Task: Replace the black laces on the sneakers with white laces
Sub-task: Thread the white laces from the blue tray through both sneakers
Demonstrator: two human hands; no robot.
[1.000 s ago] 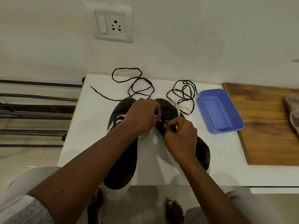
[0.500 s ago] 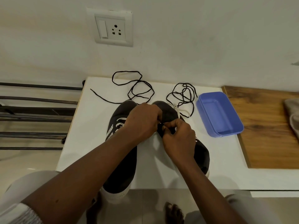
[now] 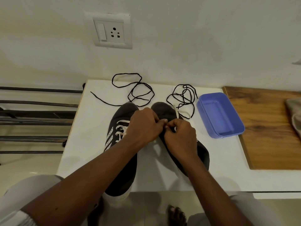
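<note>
Two black sneakers stand toes-away on the white table (image 3: pixel 91 136). The left sneaker (image 3: pixel 120 162) carries a white lace (image 3: pixel 121 129) through its eyelets. The right sneaker (image 3: pixel 164 111) is mostly hidden under my hands; a white lace (image 3: pixel 177 112) trails off its toe side. My left hand (image 3: pixel 143 126) and my right hand (image 3: pixel 180 136) meet over the right sneaker's eyelets, fingertips pinched on that white lace. Two loose black laces lie beyond the toes: one (image 3: pixel 135 90) on the left, one (image 3: pixel 184 97) tangled on the right.
A blue plastic tub (image 3: pixel 218 115) sits right of the sneakers, against a wooden board (image 3: pixel 267 128) with a cloth (image 3: pixel 294 115) at its far edge. A wall socket (image 3: pixel 112 31) is above. Dark metal rack bars (image 3: pixel 35 121) run at the left. My bare foot (image 3: pixel 176 216) shows below the table edge.
My hands stay together over the right sneaker, with small finger shifts on the white lace. The camera has tilted slightly, so the scene sits lower in view.
</note>
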